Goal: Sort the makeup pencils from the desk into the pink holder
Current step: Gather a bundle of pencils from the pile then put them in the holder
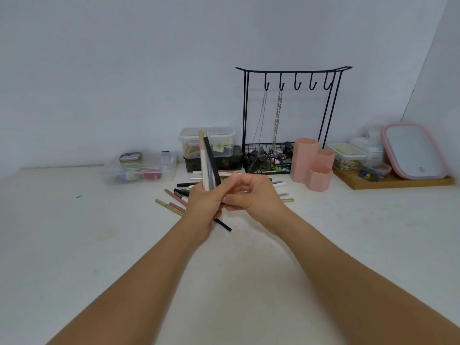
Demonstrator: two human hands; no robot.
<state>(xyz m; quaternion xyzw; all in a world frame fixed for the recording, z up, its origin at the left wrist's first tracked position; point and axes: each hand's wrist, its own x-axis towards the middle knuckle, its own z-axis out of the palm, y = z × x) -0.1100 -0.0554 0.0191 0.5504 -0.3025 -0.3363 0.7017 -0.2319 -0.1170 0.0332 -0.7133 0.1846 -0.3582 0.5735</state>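
My left hand (204,205) is closed around a bundle of makeup pencils (208,163) that stands upright above the white desk; a black pencil end sticks out below the hand. My right hand (249,192) sits just to the right, fingers curled, fingertips touching the bundle near the left hand's thumb. More loose pencils (174,199) lie on the desk behind and under both hands. The pink holder (312,163), made of three stepped hexagonal cups, stands to the right of the hands, apart from them.
Behind the holder stands a black wire jewellery stand (286,115) with a basket of clips. Clear plastic boxes (139,166) sit at the back left and centre. A wooden tray (393,181) with small containers and a pink-rimmed mirror (414,150) is at the right.
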